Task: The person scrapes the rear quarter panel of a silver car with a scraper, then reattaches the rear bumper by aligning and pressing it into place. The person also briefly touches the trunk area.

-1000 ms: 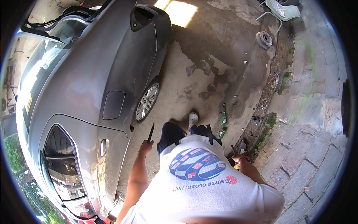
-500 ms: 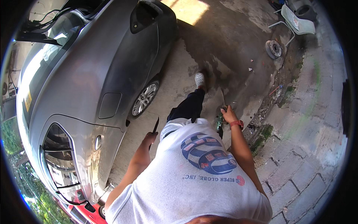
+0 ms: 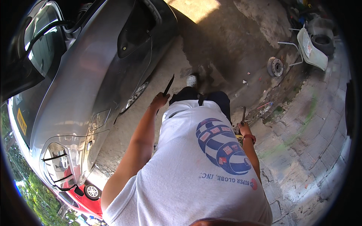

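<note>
My left hand [image 3: 160, 100] is closed on a long, slim black tool [image 3: 169, 83] with a pointed tip, held beside the grey car [image 3: 79, 86]. My right hand [image 3: 244, 128] is closed on a narrow dark tool [image 3: 243, 113] at my right side, with a bit of something yellow below it, too small to name. My white T-shirt [image 3: 181, 177] hides part of both arms and most of my legs. A white clog [image 3: 191, 80] shows ahead of my dark trousers [image 3: 220, 100].
A white chair [image 3: 311, 49] and tire [image 3: 322, 43] stand at upper right, a metal disc [image 3: 275, 67] near them. A littered gutter [image 3: 269, 105] runs beside a block wall or paving [image 3: 309, 139]. A red car [image 3: 86, 203] is at lower left.
I have moved forward along the grey car. My left hand with the black tool has swung forward and up; my right hand went forward, then dropped back slightly.
</note>
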Motion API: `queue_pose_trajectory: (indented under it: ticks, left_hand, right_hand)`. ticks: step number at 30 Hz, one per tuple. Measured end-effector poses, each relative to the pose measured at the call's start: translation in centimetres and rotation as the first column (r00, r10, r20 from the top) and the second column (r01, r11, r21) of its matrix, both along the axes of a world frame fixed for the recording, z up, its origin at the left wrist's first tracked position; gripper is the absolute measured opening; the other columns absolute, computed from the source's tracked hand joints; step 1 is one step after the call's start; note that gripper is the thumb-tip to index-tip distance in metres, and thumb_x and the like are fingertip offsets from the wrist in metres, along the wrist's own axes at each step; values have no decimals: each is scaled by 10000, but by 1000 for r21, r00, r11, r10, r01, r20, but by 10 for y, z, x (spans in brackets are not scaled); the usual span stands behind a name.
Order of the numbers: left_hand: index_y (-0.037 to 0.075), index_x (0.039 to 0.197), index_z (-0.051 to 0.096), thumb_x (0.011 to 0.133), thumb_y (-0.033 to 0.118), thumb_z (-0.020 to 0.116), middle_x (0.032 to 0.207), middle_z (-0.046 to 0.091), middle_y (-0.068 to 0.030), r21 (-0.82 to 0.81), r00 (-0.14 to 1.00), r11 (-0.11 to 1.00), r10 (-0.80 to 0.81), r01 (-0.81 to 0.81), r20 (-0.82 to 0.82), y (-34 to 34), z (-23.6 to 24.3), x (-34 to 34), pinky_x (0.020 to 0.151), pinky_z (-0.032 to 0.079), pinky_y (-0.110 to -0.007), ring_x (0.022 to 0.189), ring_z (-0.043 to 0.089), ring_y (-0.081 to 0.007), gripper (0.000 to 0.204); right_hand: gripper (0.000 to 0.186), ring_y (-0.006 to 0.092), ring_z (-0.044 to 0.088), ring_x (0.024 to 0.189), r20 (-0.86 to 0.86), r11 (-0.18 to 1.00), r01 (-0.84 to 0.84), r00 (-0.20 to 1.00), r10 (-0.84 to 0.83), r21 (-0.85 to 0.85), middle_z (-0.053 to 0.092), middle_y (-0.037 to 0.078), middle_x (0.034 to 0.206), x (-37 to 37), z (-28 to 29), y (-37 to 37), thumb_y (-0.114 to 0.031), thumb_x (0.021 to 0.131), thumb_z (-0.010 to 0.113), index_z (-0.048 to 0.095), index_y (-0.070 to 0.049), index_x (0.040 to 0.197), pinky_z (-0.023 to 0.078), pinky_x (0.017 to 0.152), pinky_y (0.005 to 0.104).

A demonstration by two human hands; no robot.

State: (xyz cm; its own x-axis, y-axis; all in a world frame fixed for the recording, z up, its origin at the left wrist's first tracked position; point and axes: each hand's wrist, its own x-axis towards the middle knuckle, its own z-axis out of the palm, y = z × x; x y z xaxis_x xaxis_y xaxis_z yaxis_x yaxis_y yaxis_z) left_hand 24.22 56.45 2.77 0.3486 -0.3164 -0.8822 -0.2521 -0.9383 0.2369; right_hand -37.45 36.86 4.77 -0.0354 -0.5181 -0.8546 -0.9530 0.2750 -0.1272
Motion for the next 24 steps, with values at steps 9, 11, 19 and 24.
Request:
queue_pose_trajectory:
  ticks: [9, 11, 19, 24]
  left_hand:
    - [-7, 1373, 644, 1025, 620, 640, 1258, 749, -308, -206, 983, 979, 39, -1, 179, -170, 47, -11, 1063, 545, -551, 1239, 706, -480, 717]
    - [3, 1377, 666, 1021, 618, 660, 1196, 769, -290, -250, 980, 966, 103, -58, 172, -213, 61, -20, 1012, 561, -530, 1197, 728, -462, 710]
    - [-3, 1352, 652, 1071, 537, 657, 1122, 775, -280, -580, 965, 803, 239, -135, 107, -454, 150, -51, 932, 570, -497, 1088, 753, -438, 609]
    - [3, 1383, 633, 1110, 543, 596, 1037, 761, -258, -719, 950, 661, 313, -216, 2, -558, 214, -61, 883, 558, -466, 981, 749, -390, 606]
  right_hand:
    - [670, 451, 638, 1356, 114, 876, 327, 945, -306, -354, 642, 345, 1446, 17, 11, -141, -383, 1044, 729, 556, 117, 1454, 492, 1133, 494]
    - [638, 451, 657, 1262, 157, 752, 265, 964, -214, -604, 665, 320, 1336, 51, 13, -205, -365, 1055, 722, 525, 96, 1450, 506, 1100, 491]
    - [377, 125, 709, 769, 741, 971, 220, 666, -81, -92, 733, 54, 953, 270, 109, -495, -254, 1015, 827, 683, 5, 1248, 586, 637, 294]
    - [406, 147, 742, 888, 911, 998, 39, 412, 27, -48, 778, 76, 1053, 398, 172, -541, -236, 1028, 821, 694, 19, 1317, 609, 698, 310]
